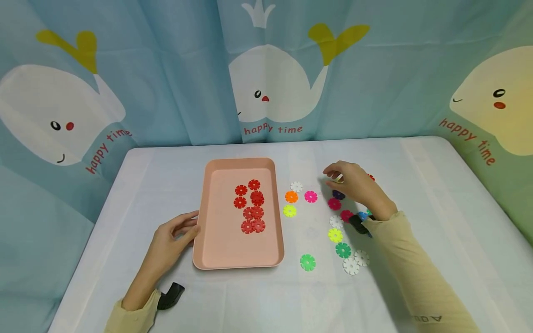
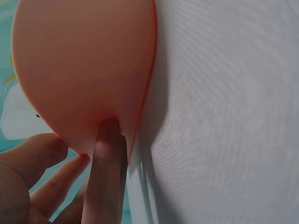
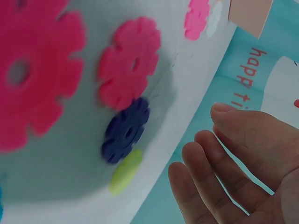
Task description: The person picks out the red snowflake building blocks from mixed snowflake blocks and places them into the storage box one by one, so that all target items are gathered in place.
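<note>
My left hand (image 1: 172, 240) rests against the left side of a pink tray (image 1: 216, 249), its fingertips and thumb on the outer wall. In the left wrist view, the thumb (image 2: 108, 144) presses that wall. Several red notched plastic discs (image 1: 240, 202) lie in the tray, some overlapping. Right of it, my right hand (image 1: 358, 182) hovers over the table with fingers loosely bent and nothing held. Beneath it are a navy disc (image 3: 117, 140), a yellow-green disc (image 3: 126, 172) and a dark pink disc (image 3: 114, 86).
Between tray and right hand lie orange (image 1: 291, 200), white (image 1: 296, 184), bright pink (image 1: 311, 193) and yellow (image 1: 289, 215) discs. More discs, among them a green one (image 1: 308, 267), spread nearer the front. A whale-print curtain (image 1: 175, 92) hangs behind the white table (image 1: 250, 305).
</note>
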The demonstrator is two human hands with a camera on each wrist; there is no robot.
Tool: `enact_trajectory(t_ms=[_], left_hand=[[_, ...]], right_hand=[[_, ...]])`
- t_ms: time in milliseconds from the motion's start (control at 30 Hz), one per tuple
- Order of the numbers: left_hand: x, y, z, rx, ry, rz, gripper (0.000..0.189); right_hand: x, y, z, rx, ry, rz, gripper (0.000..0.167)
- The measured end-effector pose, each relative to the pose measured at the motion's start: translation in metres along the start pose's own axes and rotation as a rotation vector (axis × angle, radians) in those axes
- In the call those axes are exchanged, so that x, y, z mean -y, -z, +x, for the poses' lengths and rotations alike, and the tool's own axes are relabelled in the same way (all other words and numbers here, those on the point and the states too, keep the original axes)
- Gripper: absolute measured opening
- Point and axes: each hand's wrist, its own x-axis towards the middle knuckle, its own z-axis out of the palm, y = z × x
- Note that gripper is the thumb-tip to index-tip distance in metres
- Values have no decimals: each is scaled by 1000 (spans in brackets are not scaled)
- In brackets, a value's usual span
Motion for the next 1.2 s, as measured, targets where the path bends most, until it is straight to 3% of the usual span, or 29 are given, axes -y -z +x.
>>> enact_trajectory(t_ms=[900,1200], left_hand=[[3,0,1,-2,-9,16,42],[2,0,0,-4,-1,25,42]], right_hand=[[-36,11,-14,15,-92,3,33],[-50,13,-18,37,-153,-44,37]])
